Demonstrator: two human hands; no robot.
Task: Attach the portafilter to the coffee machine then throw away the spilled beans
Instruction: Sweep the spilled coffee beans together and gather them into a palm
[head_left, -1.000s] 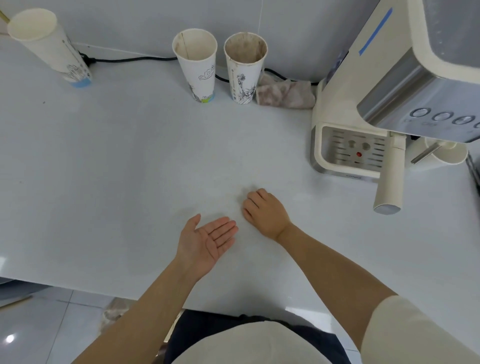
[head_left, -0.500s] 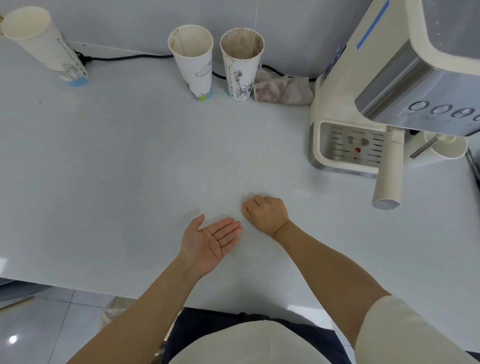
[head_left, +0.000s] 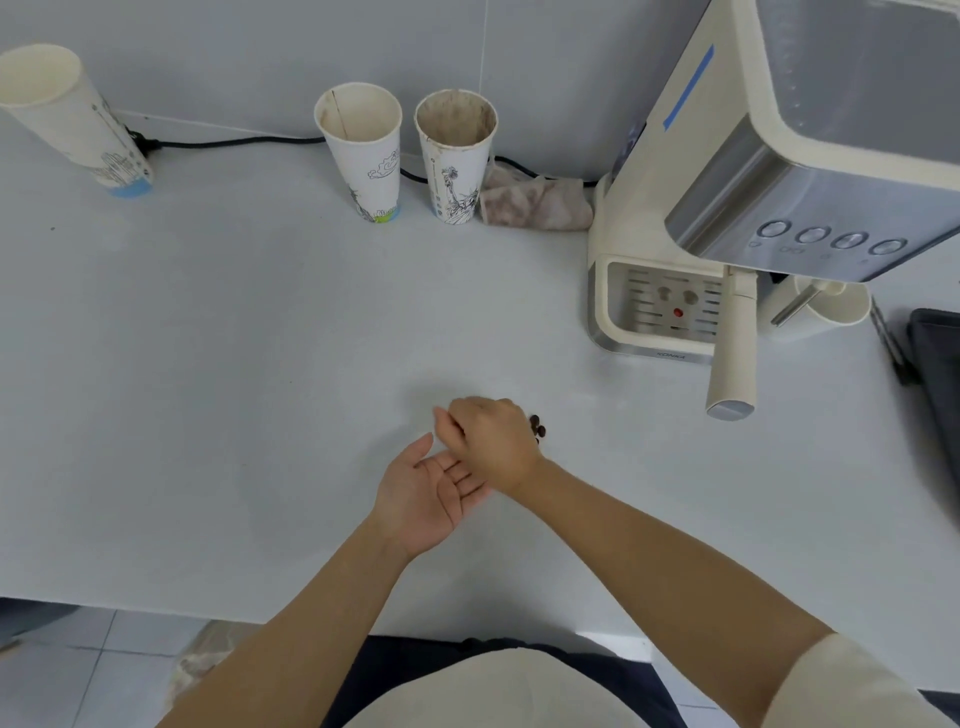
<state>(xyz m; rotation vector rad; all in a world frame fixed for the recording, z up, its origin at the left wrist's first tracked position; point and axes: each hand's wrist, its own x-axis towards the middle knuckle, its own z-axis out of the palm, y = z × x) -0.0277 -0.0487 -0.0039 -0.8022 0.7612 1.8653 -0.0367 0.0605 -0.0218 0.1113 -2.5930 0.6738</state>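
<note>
From my feed I see the left hand (head_left: 426, 496) lying palm up on the white counter (head_left: 234, 364), fingers spread wide and loosely cupped, nothing visible in it. The right hand (head_left: 491, 441) sits knuckles up just above it, fingers curled in — whether they pinch anything I cannot tell. A few dark coffee beans (head_left: 537, 430) lie on the counter, touching that hand's far edge. The portafilter (head_left: 732, 353) is already seated under the coffee machine (head_left: 753, 171) (handle pointing toward me). Two stained paper cups (head_left: 408, 156) stand near the wall, beside a crumpled cloth (head_left: 535, 205).
</note>
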